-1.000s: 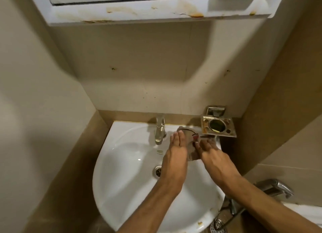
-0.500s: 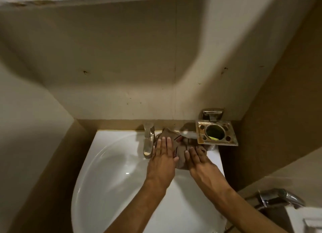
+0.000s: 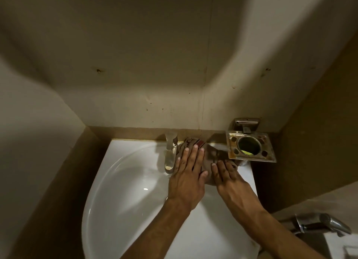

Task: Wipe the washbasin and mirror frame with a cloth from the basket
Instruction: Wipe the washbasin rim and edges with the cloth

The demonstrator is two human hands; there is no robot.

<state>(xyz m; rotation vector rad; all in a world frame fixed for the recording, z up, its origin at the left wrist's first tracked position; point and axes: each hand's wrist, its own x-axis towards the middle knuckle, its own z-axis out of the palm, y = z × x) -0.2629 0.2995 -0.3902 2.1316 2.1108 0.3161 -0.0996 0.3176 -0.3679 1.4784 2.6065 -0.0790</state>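
Pressing flat on a brown patterned cloth (image 3: 210, 158), both hands work the back ledge of the white washbasin (image 3: 120, 191). The left hand (image 3: 187, 178) lies palm-down with fingers stretched together, its fingertips over the cloth's far edge; nothing is pinched, it only bears down. The right hand (image 3: 230, 178) lies flat beside it in the same way, fingers extended over the cloth's right part, close to the left thumb. The cloth sits bunched on the ledge between the chrome tap (image 3: 170, 152) and the metal wall-mounted holder (image 3: 251, 147). The tap stands just to the left of the left hand, touching or almost touching the cloth. The holder, rust-stained with a round opening, overhangs the ledge's right corner just beyond the right fingertips. At the lower right a chrome hand sprayer (image 3: 325, 224) hangs well apart from the basin.
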